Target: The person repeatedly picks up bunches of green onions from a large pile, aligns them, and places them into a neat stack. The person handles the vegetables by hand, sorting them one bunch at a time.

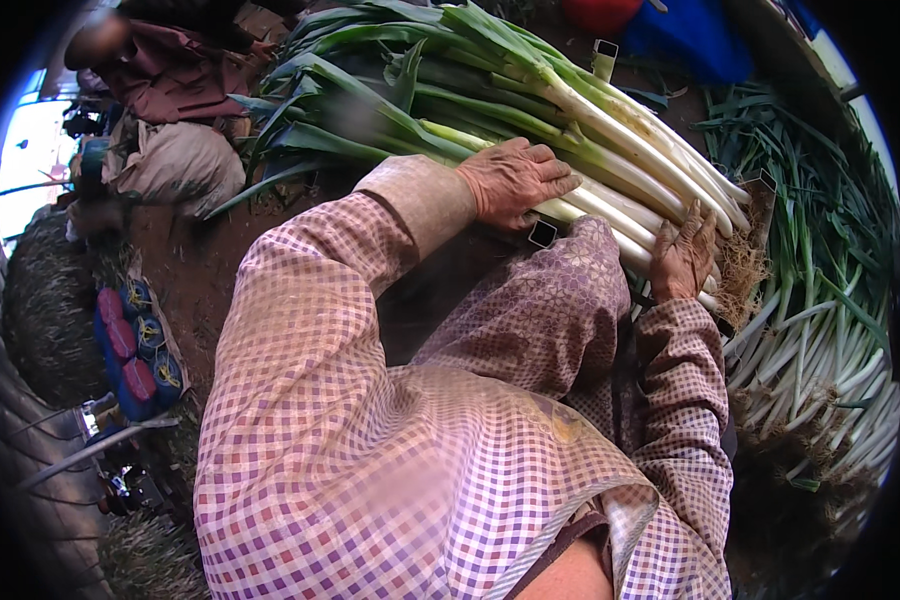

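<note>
A thick bundle of leeks point(610, 130) lies slantwise in front of me, green leaves to the upper left and white stalks and roots to the right. My left hand point(520, 183) is laid across the middle of the bundle, its fingers close together and curved over the stalks. Nearer the root end, my right hand point(684, 255) presses on the white stalks with its fingers spread. Its palm side is hidden. Square metal posts point(543, 234) stand beside the bundle, and a flat upright piece point(761, 212) stands at the root end.
At the right lies a large heap of loose leeks point(810, 340). A blue sheet point(695, 40) and a red object point(602, 14) are at the top. Another person point(175, 75) sits at the upper left near a pale sack point(178, 165). Blue and pink rolls point(138, 345) lie at the left.
</note>
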The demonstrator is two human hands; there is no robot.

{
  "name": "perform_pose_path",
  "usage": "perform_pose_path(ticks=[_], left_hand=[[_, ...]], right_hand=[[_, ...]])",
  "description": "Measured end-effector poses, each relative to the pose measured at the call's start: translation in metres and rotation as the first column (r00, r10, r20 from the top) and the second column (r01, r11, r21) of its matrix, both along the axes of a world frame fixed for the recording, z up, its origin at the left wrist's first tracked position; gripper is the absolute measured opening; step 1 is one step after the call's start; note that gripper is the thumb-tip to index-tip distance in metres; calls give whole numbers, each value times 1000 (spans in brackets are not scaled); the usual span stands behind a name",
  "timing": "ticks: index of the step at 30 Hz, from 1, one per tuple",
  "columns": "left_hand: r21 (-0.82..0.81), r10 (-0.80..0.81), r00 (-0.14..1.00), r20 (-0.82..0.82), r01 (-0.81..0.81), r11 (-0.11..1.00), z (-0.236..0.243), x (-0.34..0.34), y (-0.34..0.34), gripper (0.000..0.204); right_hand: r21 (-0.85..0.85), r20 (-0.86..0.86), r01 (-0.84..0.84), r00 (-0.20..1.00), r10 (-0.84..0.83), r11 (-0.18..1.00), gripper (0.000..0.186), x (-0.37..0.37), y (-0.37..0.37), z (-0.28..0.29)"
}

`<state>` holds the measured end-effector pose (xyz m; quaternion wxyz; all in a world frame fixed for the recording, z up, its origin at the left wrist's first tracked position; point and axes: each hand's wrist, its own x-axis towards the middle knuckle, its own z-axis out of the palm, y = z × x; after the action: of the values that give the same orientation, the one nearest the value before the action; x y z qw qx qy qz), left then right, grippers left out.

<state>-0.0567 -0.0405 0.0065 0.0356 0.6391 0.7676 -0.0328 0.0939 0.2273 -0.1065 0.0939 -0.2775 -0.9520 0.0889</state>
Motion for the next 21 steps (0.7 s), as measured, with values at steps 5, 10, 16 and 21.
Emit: perform_pose_path(ticks=[5,10,16,21], left_hand=[[164,-12,988,-154,37,986,12,-1,-21,65],[172,525,807,-271,-496,851,43,-34,-85,47],[275,708,686,-169,-657,702,5,-23,-104,32],[363,672,724,-156,-590,721,18,-19,-103,36]], right_hand=[[-69,-106,-89,991,81,994,68,6,8,2],[-115,28,-16,999,20,993,70,10,12,8],[-106,57,-7,998,13,994,71,23,11,9],[-129,-33,-16,999,11,992,71,25,9,5]])
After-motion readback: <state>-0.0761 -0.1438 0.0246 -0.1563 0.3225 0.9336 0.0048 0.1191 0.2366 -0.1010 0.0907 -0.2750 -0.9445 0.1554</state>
